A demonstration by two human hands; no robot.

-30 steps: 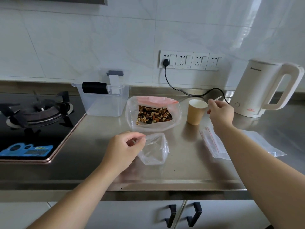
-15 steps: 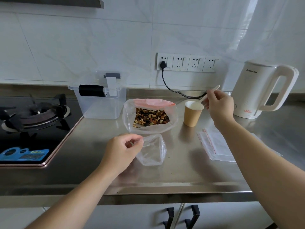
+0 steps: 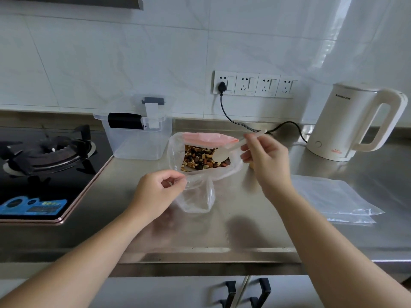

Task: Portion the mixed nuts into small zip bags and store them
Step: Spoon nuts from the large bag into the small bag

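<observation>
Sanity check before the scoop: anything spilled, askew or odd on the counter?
Nothing stands out. No nuts lie loose on the counter; the left hand holds the small bag open, and the right hand holds the spoon over the nut bag.

Your mixed nuts (image 3: 201, 158) run brown, tan and black; their big bag (image 3: 209, 138) has a pink strip (otherwise clear); the spoon (image 3: 222, 154) is translucent white; the kettle (image 3: 347, 125) cream; the table (image 3: 244, 218) brushed grey steel.
</observation>
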